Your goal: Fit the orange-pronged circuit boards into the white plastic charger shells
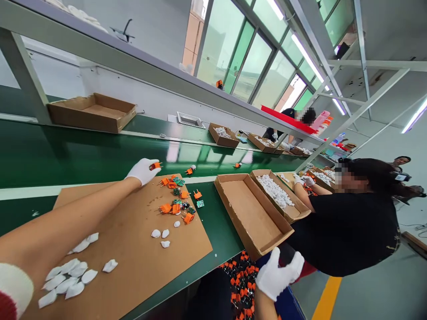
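In a white glove, my left hand [144,172] is closed on an orange plug [155,166] with metal pins, above the far edge of a brown cardboard sheet [130,262]. Right of that hand lie several other orange plugs [165,208] with small green circuit boards [180,182]. White putty-like lumps [155,233] sit on the sheet, and a larger group of white pieces [75,290] rests at its near left. My gloved right hand [278,273] holds nothing, thumb and fingers apart, beside a blue bin [288,302] full of orange plugs [240,289].
Right of the sheet is a shallow cardboard box [248,213]; another box [302,212] with white pieces [275,191] adjoins it. A green conveyor belt [83,155] carries a few plugs [237,165]. A co-worker [347,226] sits close on the right. A shelf beam [150,66] crosses overhead.
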The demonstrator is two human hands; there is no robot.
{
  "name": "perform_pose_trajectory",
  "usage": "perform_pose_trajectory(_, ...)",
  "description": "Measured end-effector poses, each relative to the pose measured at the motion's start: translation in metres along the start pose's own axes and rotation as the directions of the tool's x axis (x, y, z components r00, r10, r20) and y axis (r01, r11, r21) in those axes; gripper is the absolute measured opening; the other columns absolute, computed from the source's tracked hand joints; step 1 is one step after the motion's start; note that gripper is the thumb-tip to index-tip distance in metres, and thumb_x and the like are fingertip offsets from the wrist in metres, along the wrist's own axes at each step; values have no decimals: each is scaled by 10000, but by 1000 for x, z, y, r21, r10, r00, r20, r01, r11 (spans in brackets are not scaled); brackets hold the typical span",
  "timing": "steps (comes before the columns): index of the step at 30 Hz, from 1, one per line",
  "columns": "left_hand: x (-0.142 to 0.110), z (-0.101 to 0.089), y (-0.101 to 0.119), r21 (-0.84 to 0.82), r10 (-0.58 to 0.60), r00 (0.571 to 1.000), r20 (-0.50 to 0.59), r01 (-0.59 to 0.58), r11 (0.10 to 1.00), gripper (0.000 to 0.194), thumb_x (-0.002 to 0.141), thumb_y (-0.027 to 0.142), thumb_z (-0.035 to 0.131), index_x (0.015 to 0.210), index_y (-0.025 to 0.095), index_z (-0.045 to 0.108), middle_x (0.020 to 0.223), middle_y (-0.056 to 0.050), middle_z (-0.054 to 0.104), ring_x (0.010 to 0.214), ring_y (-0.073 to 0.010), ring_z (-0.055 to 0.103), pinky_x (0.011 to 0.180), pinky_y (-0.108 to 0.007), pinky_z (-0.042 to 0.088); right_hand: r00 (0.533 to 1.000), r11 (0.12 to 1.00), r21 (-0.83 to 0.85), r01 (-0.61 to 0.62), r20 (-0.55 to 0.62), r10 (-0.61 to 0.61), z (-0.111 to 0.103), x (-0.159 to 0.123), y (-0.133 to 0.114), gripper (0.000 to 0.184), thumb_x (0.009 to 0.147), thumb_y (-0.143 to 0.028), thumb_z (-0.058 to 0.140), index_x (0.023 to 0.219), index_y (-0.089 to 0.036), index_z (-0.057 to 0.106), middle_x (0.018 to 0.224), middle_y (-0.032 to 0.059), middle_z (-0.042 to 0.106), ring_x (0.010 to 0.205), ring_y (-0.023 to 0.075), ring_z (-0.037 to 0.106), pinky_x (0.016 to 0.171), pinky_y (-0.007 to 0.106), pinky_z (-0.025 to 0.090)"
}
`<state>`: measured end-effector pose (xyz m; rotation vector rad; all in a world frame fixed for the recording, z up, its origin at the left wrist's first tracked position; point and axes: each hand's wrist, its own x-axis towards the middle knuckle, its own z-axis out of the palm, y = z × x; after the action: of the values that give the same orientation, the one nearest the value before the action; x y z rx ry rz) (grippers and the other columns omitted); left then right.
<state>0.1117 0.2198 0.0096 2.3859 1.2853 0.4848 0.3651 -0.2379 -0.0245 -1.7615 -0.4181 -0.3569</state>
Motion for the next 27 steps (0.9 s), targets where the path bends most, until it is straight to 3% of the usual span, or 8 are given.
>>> perform_pose_trajectory(2, -5, 7, 16, -30, 106, 992, 71, -104, 994, 599, 872, 555, 542, 1320, 175, 661, 1267, -131, 692, 1098, -292, 651, 952, -345, 483, 960, 965, -97, 242, -121, -253, 19, -20, -16, 529, 928, -315, 624, 1444, -271, 516, 1402, 143, 600, 1322, 317, 569, 1130, 552, 466)
perform_pose_trajectory(5, -19, 13, 37, -84, 262, 948, 181, -251, 964, 546, 809, 609, 583, 1156, 228, 762, 1251, -66, 720, 1131, -265, 651, 982, -288, 483, 773, 832, 57, 552, 339, -537, 70, -35, -40, 420, 982, -215, 531, 1393, -291, 574, 1392, 90, 627, 1340, 243, 552, 1137, 506, 449)
perform_pose_trajectory(7, -34, 10, 44, -99, 324, 930, 173, -311, 945, 522, 845, 583, 539, 1141, 217, 766, 1342, -70, 674, 1219, -270, 609, 1055, -303, 451, 644, 861, 100, 500, 622, -446, 111, -32, -54, 480, 969, -261, 558, 1448, -243, 532, 1523, 125, 510, 1426, 252, 463, 1183, 489, 389)
perform_pose_trajectory(10, -74, 0, 50, -73, 383, 916, 116, -377, 923, 477, 920, 523, 472, 1146, 212, 755, 1358, -85, 657, 1265, -288, 568, 1118, -367, 407, 426, 923, -59, 381, 897, -119, 167, -19, -69, 1122, 693, -568, 836, 1604, -224, 279, 1701, 187, 62, 1547, 444, 124, 1212, 627, 237)
perform_pose_trajectory(13, -126, -5, 59, -47, 451, 878, 163, -449, 892, 391, 973, 456, 439, 1053, 271, 774, 1227, -41, 724, 1157, -255, 632, 1045, -350, 467, 293, 942, -9, 335, 952, -95, 211, -7, -75, 1127, 628, -624, 851, 1576, -261, 362, 1670, 150, 254, 1496, 423, 315, 1196, 542, 321)
perform_pose_trajectory(18, -177, 19, 88, 123, 619, 680, 392, -706, 698, 382, 994, 339, 466, 1280, 235, 695, 1446, -92, 606, 1338, -315, 541, 1102, -456, 434, 290, 965, 19, 263, 952, -98, 258, -7, -71, 620, 810, -502, 733, 1376, -266, 639, 1281, 75, 719, 1138, 294, 688, 1020, 401, 513)
perform_pose_trajectory(23, -182, 36, 95, 265, 572, 710, 411, -693, 670, 533, 948, 404, 568, 1398, 120, 601, 1491, -207, 532, 1403, -420, 449, 1108, -564, 395, 343, 948, 151, 282, 907, -246, 254, -22, -73, 526, 832, -567, 698, 1305, -336, 683, 1368, 27, 667, 1217, 249, 630, 1078, 369, 451)
perform_pose_trajectory(27, -192, 23, 87, 308, 484, 756, 441, -634, 710, 418, 990, 402, 459, 1194, 145, 717, 1170, -186, 727, 1043, -372, 681, 910, -527, 508, 263, 904, 306, 299, 884, -386, 249, -35, -78, 635, 522, -507, 938, 1117, -353, 778, 1471, -10, 585, 1383, 273, 490, 1202, 355, 301)
